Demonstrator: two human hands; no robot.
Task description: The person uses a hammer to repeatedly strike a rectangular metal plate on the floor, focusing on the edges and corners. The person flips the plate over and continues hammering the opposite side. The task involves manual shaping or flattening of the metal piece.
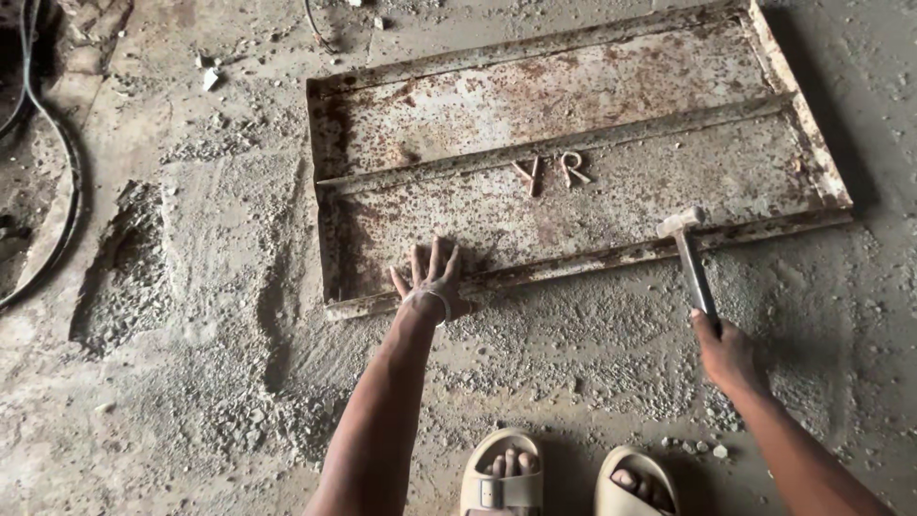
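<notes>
Currently, the rusty rectangular steel tray [573, 162] with raised rims and a central rib lies flat on the gritty concrete floor [191, 287]. The left hand [430, 279] is released, fingers spread, palm pressed on the tray's near rim towards its left corner. The right hand [728, 355] is clenched around the dark handle of a pale-headed hammer [690, 256], whose head sits at the near rim towards the right. Two beige sandals [564, 483] stand below, apart from the tray.

Bare forearms — thin bangle [432, 299] on left wrist, 2 cream slide sandals [503, 473].
</notes>
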